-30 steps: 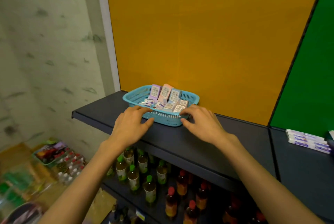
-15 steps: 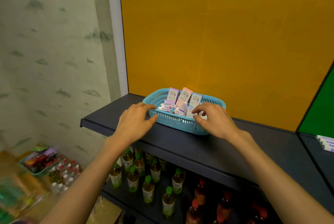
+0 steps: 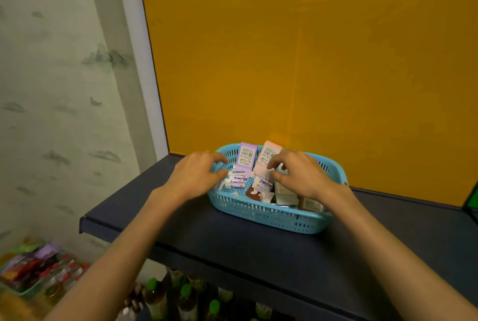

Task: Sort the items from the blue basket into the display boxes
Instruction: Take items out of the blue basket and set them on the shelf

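A: Where's the blue basket (image 3: 269,213)?

B: On the dark shelf (image 3: 207,238), pushed back near the orange back panel (image 3: 284,62), full of small cartons.

A: And the hands?

B: The left hand (image 3: 194,178) sits at the basket's left end, fingers curled over the rim there, likely to steady it. The right hand (image 3: 300,175) is inside the basket, fingers bent around a small white box (image 3: 280,168) beside the pink carton (image 3: 267,159), which leans on the back wall next to the purple carton (image 3: 245,159).

A: Gripped firmly?

B: Can't tell; fingertips touch it, nothing lifted. No display boxes in view.
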`<state>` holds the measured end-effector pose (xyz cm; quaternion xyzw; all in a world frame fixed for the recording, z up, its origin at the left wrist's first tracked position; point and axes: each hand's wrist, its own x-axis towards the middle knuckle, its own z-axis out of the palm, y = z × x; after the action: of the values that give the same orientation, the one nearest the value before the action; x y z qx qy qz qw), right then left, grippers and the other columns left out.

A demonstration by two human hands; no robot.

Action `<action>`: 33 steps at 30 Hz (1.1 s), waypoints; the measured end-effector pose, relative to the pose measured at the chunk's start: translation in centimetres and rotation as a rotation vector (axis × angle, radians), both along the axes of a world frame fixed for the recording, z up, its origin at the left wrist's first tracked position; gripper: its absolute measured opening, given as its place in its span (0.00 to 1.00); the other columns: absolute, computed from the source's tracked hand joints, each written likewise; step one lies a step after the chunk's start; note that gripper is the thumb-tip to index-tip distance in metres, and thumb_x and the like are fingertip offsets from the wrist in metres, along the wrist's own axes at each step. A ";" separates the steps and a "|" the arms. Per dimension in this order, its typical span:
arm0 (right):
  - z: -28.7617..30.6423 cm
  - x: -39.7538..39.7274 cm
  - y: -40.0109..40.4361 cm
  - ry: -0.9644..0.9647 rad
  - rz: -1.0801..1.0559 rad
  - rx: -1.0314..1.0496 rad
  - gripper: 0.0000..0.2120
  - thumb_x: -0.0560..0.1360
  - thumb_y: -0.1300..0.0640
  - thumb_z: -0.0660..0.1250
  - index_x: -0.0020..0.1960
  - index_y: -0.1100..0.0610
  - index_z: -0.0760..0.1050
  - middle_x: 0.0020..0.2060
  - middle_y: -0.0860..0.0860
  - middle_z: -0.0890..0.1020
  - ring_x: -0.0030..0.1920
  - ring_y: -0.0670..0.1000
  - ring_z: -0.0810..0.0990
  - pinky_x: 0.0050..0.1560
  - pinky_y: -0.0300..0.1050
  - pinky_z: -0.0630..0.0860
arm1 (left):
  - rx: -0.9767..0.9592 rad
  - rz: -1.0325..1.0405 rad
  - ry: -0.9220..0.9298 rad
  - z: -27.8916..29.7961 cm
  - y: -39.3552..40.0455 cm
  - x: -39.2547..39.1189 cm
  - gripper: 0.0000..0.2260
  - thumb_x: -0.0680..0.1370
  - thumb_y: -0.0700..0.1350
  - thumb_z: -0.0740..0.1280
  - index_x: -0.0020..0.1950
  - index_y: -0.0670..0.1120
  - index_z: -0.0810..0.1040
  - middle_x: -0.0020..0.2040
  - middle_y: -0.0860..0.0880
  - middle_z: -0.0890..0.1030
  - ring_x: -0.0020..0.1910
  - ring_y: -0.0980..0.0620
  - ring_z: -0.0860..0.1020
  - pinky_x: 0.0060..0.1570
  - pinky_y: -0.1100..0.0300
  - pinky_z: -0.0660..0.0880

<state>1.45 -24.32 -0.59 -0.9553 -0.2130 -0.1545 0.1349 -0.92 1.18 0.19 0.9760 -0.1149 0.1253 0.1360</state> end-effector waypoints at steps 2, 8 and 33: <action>0.0 1.2 0.0 0.008 -0.006 -0.008 0.11 0.77 0.50 0.68 0.59 0.49 0.81 0.57 0.48 0.83 0.54 0.51 0.80 0.47 0.46 0.74 | 0.022 -0.035 0.042 -0.3 -0.1 1.7 0.17 0.79 0.57 0.66 0.67 0.57 0.77 0.65 0.52 0.78 0.58 0.51 0.79 0.51 0.50 0.79; -0.3 3.5 0.6 0.042 0.005 -0.068 0.10 0.77 0.52 0.68 0.57 0.49 0.81 0.54 0.47 0.83 0.51 0.48 0.80 0.46 0.45 0.75 | 0.209 -0.179 0.182 -1.5 -0.5 5.9 0.15 0.75 0.60 0.70 0.60 0.57 0.81 0.60 0.56 0.80 0.56 0.56 0.77 0.53 0.54 0.77; -2.5 4.3 5.1 0.473 0.060 -0.137 0.07 0.72 0.50 0.76 0.48 0.51 0.85 0.44 0.43 0.85 0.44 0.43 0.80 0.44 0.37 0.74 | -0.252 -0.401 0.208 -2.0 0.2 10.5 0.12 0.72 0.50 0.78 0.51 0.48 0.81 0.41 0.55 0.82 0.38 0.60 0.79 0.44 0.56 0.79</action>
<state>5.78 -19.22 -3.07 -0.9650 -0.2138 0.0925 0.1205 9.61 1.34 -1.77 0.9167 -0.2748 0.0083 0.2898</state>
